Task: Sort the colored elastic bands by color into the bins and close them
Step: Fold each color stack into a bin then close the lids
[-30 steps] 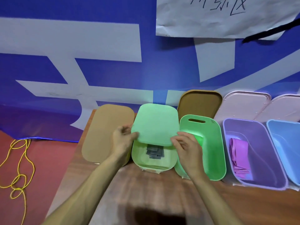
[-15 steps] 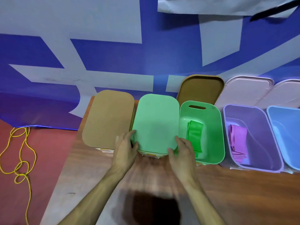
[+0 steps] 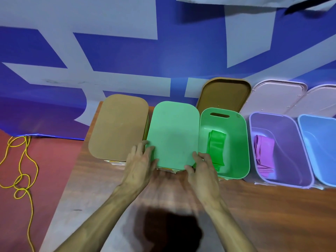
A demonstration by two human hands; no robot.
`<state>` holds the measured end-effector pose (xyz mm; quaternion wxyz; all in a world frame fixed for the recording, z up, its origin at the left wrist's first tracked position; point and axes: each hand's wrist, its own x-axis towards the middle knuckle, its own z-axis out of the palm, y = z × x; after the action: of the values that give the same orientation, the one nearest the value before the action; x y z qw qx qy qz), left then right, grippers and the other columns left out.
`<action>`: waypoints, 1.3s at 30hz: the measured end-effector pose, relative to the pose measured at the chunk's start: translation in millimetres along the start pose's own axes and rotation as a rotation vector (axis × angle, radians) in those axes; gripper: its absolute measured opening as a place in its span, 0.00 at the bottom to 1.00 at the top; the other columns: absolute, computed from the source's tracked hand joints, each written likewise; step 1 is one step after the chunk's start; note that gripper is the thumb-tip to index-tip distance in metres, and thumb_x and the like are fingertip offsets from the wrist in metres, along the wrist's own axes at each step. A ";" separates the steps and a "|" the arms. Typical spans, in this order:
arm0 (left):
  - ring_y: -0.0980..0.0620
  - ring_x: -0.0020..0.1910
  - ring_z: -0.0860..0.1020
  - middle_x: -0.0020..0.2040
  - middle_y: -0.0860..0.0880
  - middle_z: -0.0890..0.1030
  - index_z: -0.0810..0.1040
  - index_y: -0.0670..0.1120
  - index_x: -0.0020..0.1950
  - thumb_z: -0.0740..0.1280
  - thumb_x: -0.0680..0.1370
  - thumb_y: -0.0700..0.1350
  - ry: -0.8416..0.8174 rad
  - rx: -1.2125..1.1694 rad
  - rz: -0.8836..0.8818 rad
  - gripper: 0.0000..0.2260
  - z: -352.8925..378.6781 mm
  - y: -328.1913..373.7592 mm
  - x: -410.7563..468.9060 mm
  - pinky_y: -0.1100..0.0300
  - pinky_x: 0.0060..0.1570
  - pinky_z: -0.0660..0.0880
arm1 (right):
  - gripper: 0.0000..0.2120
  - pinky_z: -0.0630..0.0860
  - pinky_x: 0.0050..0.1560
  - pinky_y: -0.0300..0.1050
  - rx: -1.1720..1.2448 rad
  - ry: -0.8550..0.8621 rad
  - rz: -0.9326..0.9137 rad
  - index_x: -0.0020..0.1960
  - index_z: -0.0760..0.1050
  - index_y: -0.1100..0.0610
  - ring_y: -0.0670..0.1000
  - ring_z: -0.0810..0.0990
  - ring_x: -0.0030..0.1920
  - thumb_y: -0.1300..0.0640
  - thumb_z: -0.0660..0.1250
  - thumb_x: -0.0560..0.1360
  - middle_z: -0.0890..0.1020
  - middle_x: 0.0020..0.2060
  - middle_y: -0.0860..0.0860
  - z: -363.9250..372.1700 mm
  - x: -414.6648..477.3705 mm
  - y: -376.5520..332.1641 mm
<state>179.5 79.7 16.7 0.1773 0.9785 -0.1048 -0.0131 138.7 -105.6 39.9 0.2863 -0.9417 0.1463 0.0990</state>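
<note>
Pale green flat plastic lid (image 3: 173, 133) lies on its bin, second from the left on the wooden counter (image 3: 272, 215), long axis running away from the person. Lid sits directly ahead of both hands, about equally near. Left hand (image 3: 140, 164) is spread, fingers on the near-left corner; right hand (image 3: 203, 170) curls on the near-right corner. Probably pressing it shut, seating unclear. Next open green plastic bin (image 3: 241, 142) with folded green elastic band (image 3: 216, 146) lies just right, nearer the right hand.
</note>
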 end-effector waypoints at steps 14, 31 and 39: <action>0.50 0.60 0.74 0.60 0.48 0.76 0.77 0.48 0.59 0.64 0.76 0.42 -0.164 -0.286 0.010 0.13 -19.2 63.8 80.2 0.58 0.62 0.67 | 0.13 0.68 0.60 0.42 -0.068 -0.041 -0.136 0.58 0.79 0.54 0.54 0.79 0.52 0.55 0.66 0.74 0.79 0.56 0.54 -79.2 64.2 29.5; 0.46 0.60 0.73 0.67 0.45 0.68 0.66 0.45 0.70 0.61 0.78 0.45 -0.101 -0.606 -0.259 0.20 -26.1 170.5 225.4 0.50 0.62 0.71 | 0.28 0.65 0.68 0.46 -0.002 0.115 -0.205 0.73 0.62 0.57 0.55 0.69 0.67 0.58 0.65 0.74 0.69 0.67 0.56 -186.6 199.6 62.5; 0.49 0.59 0.74 0.61 0.48 0.76 0.75 0.52 0.63 0.60 0.78 0.51 -0.079 -0.773 -0.281 0.14 -1.6 172.0 218.9 0.47 0.62 0.73 | 0.19 0.72 0.57 0.45 0.163 0.282 -0.184 0.68 0.69 0.53 0.52 0.74 0.49 0.50 0.60 0.79 0.63 0.55 0.49 -158.5 192.2 77.5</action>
<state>359.1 -123.1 80.9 0.5240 0.8434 0.0359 -0.1132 309.5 -299.2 77.8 0.3460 -0.9294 0.1058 -0.0727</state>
